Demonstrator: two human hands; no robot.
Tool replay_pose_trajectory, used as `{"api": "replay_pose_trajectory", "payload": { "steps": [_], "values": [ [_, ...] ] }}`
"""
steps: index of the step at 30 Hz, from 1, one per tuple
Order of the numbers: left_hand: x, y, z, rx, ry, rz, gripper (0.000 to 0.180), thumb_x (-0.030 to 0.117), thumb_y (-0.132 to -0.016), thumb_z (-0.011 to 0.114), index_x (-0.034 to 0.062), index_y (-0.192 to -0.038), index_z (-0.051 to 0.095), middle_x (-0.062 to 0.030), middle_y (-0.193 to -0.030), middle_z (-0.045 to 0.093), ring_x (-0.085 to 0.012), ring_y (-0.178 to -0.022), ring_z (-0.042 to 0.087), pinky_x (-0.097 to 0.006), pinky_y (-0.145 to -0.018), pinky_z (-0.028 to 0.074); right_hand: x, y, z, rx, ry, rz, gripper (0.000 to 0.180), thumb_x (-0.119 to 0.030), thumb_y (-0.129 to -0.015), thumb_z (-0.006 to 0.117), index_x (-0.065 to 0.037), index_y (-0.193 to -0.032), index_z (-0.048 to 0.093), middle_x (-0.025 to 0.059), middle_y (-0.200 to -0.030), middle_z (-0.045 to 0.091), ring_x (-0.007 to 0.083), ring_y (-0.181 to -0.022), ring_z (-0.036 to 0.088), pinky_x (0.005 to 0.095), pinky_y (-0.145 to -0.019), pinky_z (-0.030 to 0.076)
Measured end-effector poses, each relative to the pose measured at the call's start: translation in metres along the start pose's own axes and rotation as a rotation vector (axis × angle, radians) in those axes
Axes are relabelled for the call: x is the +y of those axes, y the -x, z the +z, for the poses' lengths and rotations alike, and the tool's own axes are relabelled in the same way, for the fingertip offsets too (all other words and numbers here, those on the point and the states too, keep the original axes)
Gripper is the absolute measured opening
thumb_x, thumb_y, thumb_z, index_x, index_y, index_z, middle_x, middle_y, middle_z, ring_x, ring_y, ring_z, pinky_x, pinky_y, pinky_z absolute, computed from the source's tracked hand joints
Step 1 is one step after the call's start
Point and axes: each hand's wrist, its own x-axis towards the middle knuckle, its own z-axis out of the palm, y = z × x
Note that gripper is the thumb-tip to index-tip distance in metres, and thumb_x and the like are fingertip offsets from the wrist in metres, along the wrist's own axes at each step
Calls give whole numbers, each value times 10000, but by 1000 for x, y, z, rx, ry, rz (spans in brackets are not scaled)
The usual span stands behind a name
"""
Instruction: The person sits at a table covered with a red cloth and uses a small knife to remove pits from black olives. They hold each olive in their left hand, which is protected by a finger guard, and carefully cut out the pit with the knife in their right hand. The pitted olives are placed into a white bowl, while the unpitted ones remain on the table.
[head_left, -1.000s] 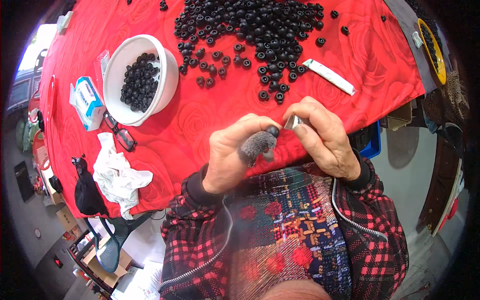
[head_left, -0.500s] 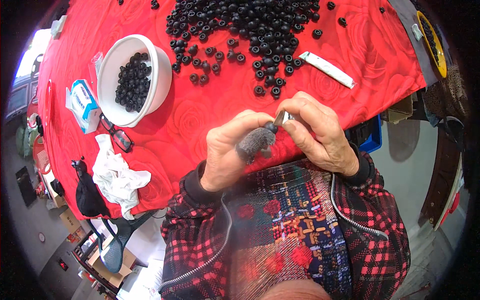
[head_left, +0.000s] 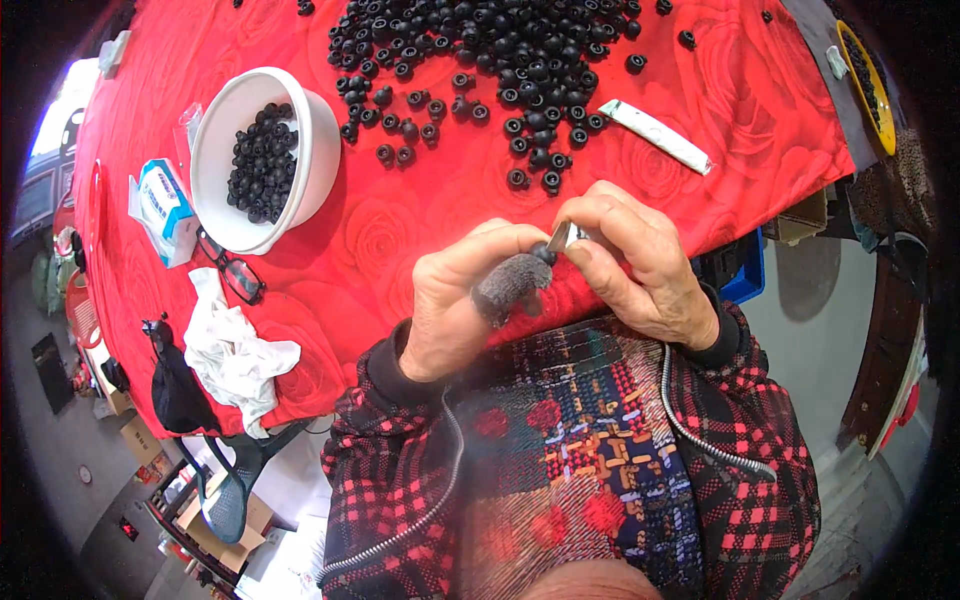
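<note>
My left hand (head_left: 450, 290) pinches a small round black part (head_left: 543, 253) with a hollow end, of the same kind as those heaped on the table. A fuzzy dark grey sleeve (head_left: 512, 285) covers a finger of that hand. Between the thumb and fingers of my right hand (head_left: 640, 270) is a small metal blade (head_left: 560, 237), its edge against the black part. Both hands are closed and meet over the near edge of the red table. The fingers hide most of the blade's back end.
Beyond my hands lies a big heap of black parts (head_left: 500, 60) on the red cloth (head_left: 380, 240). More fill part of a white bowl (head_left: 318, 150) at left, near a small box (head_left: 165, 210), glasses (head_left: 242, 278) and a white cloth (head_left: 235, 355). A white packet (head_left: 660, 138) lies right.
My hands keep nearly the same place and grip, with the blade still against the black part. The table scene shifts very slightly in the view.
</note>
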Motion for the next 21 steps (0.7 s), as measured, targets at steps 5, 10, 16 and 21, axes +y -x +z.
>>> {"api": "replay_pose_trajectory", "payload": {
  "steps": [5, 10, 16, 21],
  "values": [
    [1, 0, -1, -5, -38, -2, 224, -49, -873, 564, -18, -1088, 618, -38, -899, 581, -86, -726, 585, -208, -604, 475, 2, 0, 0, -6, -6, -8, 152, -85, -852, 595, 8, -968, 564, 144, -773, 505, 314, -681, 541, 382, -592, 433],
    [-1, -1, -1, -10, -42, -10, 235, -56, -872, 558, -7, -1092, 624, -37, -895, 581, -87, -728, 584, -210, -603, 475, 8, 0, 0, -8, -25, -40, 155, -77, -844, 605, 9, -969, 574, 143, -781, 512, 311, -687, 543, 381, -595, 439],
    [-2, -1, -2, -27, -11, -63, 245, -55, -878, 544, 0, -1102, 627, -34, -891, 578, -92, -730, 579, -216, -613, 479, 12, -3, -4, -49, -21, -92, 158, -65, -828, 613, 5, -966, 581, 137, -779, 520, 305, -689, 547, 377, -596, 445],
    [-3, -2, -6, -51, 63, -157, 233, -18, -893, 543, 3, -1110, 627, -35, -897, 579, -99, -718, 580, -225, -615, 478, 19, -4, -6, -79, -28, -123, 166, -60, -811, 622, 1, -960, 583, 134, -768, 518, 305, -681, 547, 383, -583, 442]
  ]
}}
